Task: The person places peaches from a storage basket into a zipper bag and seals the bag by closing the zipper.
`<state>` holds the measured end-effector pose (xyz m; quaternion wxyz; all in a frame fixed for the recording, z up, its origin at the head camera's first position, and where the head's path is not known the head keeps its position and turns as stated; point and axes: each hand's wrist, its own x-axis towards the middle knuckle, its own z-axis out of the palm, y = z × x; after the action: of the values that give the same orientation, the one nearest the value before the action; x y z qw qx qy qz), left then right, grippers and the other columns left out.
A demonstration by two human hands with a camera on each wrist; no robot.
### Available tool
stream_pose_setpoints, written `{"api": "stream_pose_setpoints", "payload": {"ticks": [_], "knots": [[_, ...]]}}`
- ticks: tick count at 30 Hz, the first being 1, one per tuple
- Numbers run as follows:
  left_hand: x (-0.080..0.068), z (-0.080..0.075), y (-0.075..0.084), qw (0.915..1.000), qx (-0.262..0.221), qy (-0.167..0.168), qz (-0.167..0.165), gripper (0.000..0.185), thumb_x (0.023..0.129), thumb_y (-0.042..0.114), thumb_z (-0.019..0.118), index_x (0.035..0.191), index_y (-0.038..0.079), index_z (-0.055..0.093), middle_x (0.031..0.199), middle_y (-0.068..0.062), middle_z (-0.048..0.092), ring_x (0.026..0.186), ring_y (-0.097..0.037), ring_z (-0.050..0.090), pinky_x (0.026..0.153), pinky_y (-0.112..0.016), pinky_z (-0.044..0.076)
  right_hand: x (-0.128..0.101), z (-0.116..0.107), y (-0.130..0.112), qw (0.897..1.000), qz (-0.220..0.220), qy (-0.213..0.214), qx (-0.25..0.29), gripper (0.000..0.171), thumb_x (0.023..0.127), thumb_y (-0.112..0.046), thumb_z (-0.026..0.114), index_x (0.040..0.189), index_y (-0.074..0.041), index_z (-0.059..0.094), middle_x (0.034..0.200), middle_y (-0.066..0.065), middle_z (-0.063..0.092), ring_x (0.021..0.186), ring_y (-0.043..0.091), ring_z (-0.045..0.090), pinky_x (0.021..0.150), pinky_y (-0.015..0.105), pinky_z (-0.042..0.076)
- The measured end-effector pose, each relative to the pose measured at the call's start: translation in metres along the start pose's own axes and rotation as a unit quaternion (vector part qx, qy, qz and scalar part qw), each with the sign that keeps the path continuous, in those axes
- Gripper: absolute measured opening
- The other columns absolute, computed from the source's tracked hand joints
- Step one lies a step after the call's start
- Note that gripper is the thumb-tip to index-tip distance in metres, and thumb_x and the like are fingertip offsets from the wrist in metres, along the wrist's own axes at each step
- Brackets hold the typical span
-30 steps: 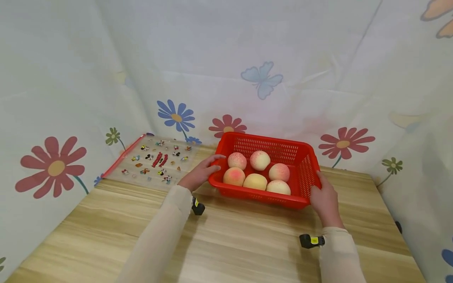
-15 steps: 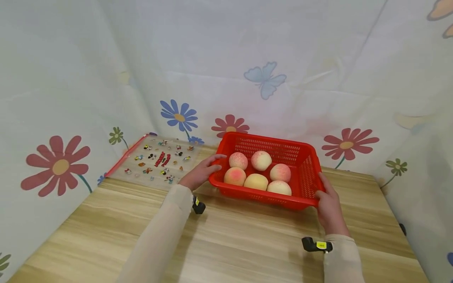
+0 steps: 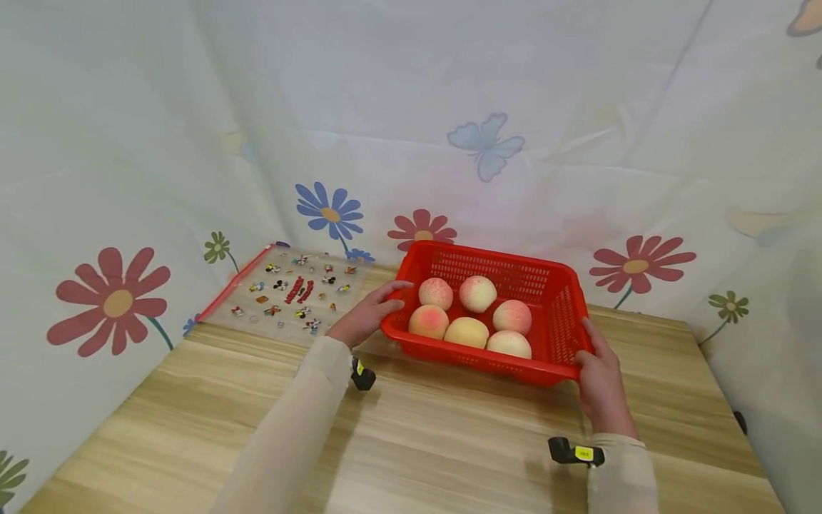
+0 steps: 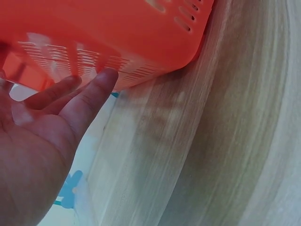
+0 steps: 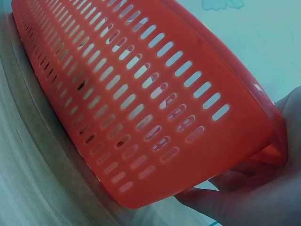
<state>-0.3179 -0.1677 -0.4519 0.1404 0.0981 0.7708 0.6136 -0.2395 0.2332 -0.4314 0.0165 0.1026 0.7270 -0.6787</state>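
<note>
— Where is the red basket (image 3: 556, 311)?
— Toward the table's (image 3: 417, 442) far edge, six peaches (image 3: 467, 331) inside.

— And the hands?
— Both arms reach forward. The left hand (image 3: 366, 315) grasps the basket's left end, thumb over the rim, fingers (image 4: 87, 101) under the wall. The right hand (image 3: 600, 378) grips the right end, fingers curled beneath it.

— Anything nearby?
— A sticker sheet (image 3: 289, 293) at the far left corner.

A plastic basket (image 3: 557, 308) is sitting on the wooden table (image 3: 411, 442) right of the frame's centre, with six peaches (image 3: 476, 293) lying inside it in two rows. The left hand (image 3: 366, 314) is resting against its left end and the right hand (image 3: 600, 382) against its right end. A sticker sheet (image 3: 289, 291) is lying to the left of the basket, at the table's far edge against the curtain (image 3: 449, 107) hanging behind.
</note>
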Motion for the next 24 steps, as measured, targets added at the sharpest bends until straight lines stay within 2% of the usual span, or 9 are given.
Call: {"api": "stream_pose_setpoints", "payload": {"ticks": [12, 16, 20, 24], "knots": [[0.0011, 0.0004, 0.0002, 1.0000, 0.005, 0.007, -0.003, 0.045, 0.099, 0.029, 0.052, 0.143, 0.033, 0.043, 0.150, 0.003, 0.036, 0.109, -0.027, 0.065, 0.085, -0.037, 0.057, 0.0011, 0.0002, 0.0004, 1.000, 0.007, 0.002, -0.005, 0.069, 0.099, -0.003, 0.029, 0.153, -0.042, 0.013, 0.163, 0.004, 0.014, 0.139, 0.032, 0.031, 0.082, 0.021, 0.055], [0.0007, 0.0001, 0.0000, 0.9999, 0.009, 0.008, -0.010, 0.051, 0.097, 0.034, 0.054, 0.146, 0.039, 0.038, 0.152, 0.004, 0.036, 0.115, -0.026, 0.063, 0.088, -0.039, 0.056, 0.0005, 0.0003, 0.0009, 1.000, 0.008, 0.005, -0.007, 0.068, 0.099, -0.004, 0.029, 0.153, -0.042, 0.014, 0.163, 0.005, 0.015, 0.138, 0.033, 0.032, 0.080, 0.021, 0.055], [-0.0008, -0.0027, -0.0004, 0.9996, 0.016, 0.018, -0.018, 0.056, 0.096, 0.042, 0.055, 0.147, 0.048, 0.032, 0.153, 0.006, 0.036, 0.126, -0.025, 0.054, 0.091, -0.041, 0.054, -0.0006, 0.0007, 0.0005, 1.000, 0.006, 0.005, -0.011, 0.068, 0.099, -0.004, 0.030, 0.153, -0.042, 0.013, 0.163, 0.006, 0.015, 0.138, 0.033, 0.032, 0.080, 0.021, 0.056], [-0.0010, -0.0087, -0.0005, 0.9997, 0.000, 0.025, -0.002, 0.056, 0.098, 0.039, 0.052, 0.148, 0.048, 0.028, 0.152, 0.005, 0.039, 0.132, -0.027, 0.049, 0.095, -0.043, 0.052, -0.0010, 0.0009, -0.0002, 1.000, 0.004, 0.005, -0.015, 0.068, 0.099, -0.004, 0.030, 0.153, -0.041, 0.013, 0.163, 0.007, 0.015, 0.138, 0.034, 0.032, 0.080, 0.022, 0.056]]}}
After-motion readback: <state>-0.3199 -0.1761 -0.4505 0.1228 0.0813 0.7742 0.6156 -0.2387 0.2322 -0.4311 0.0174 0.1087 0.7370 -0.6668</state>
